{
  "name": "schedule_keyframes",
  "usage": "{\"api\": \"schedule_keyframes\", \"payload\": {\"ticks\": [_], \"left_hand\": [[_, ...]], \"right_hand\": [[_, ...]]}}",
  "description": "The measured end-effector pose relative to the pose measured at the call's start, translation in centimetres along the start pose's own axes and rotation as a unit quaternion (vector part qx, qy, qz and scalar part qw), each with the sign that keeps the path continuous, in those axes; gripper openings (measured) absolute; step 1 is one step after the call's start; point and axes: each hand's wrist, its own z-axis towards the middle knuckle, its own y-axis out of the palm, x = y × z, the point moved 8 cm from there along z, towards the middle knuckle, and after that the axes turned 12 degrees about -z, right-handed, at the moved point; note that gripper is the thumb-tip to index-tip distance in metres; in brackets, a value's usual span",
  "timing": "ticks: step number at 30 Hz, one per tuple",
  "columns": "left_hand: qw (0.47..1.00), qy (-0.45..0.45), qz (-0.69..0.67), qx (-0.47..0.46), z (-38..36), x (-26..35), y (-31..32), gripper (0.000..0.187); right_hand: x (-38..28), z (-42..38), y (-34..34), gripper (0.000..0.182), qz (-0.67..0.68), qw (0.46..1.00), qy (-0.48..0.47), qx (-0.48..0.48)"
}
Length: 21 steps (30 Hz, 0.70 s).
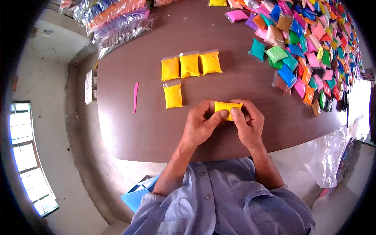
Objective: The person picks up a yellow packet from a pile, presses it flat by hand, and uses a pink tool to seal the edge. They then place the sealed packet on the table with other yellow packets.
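Between my two hands, near the table's front edge, is a small yellow packet [228, 105] in clear plastic. My left hand [201, 122] grips its left side, thumb pressed on the front. On the right side my right hand [249, 122] pinches it the same way, and the thumbs almost meet. Fingers behind the packet are partly hidden. Just beyond my hands lie more yellow packets: a row of three with a middle packet [190, 65], and a single packet [173, 96] below the row's left end. Farther left rests a pink plastic knife [136, 98].
A large heap of many-coloured packets [301, 51] covers the table's right side. Bundles of clear-wrapped packets [121, 27] lie at the back left. The brown table [133, 137] has a curved front edge. A blue container [138, 194] stands below it, and clear plastic sheeting [327, 160] hangs at right.
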Motion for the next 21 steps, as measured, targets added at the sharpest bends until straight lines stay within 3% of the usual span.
{"api": "schedule_keyframes", "payload": {"ticks": [2, 4, 7, 12, 15, 17, 21], "left_hand": [[0.999, 0.027, 0.027, -0.011, 0.0, 0.6, 0.6, 0.025], [1.0, 0.008, -0.019, 0.019, -0.1, 0.7, 1.2, 0.024], [0.999, -0.009, 0.048, 0.008, 0.3, -0.1, 0.9, 0.025], [0.998, -0.042, 0.049, 0.012, 0.0, -0.5, 0.2, 0.027], [0.999, -0.034, 0.04, 0.005, -0.2, -0.2, 0.1, 0.026], [0.999, -0.03, 0.027, 0.002, 0.0, 0.0, 0.2, 0.027], [1.0, -0.022, -0.005, -0.017, 0.3, 0.4, 0.7, 0.033]], "right_hand": [[0.2, 0.0, -0.4, 0.018, -0.01, 1.0, 0.007, 0.01], [0.5, 0.2, -0.6, 0.017, -0.002, 1.0, 0.006, 0.01], [0.7, 0.3, -0.6, 0.017, 0.016, 1.0, 0.005, 0.005], [-0.4, 0.5, -0.5, 0.021, -0.012, 1.0, -0.025, 0.003], [0.1, 0.5, -0.2, 0.022, 0.003, 0.999, 0.039, -0.031], [-0.2, 0.7, -0.4, 0.021, 0.002, 1.0, -0.018, -0.023], [0.0, 0.7, -0.4, 0.019, 0.009, 0.999, -0.036, -0.013]]}}
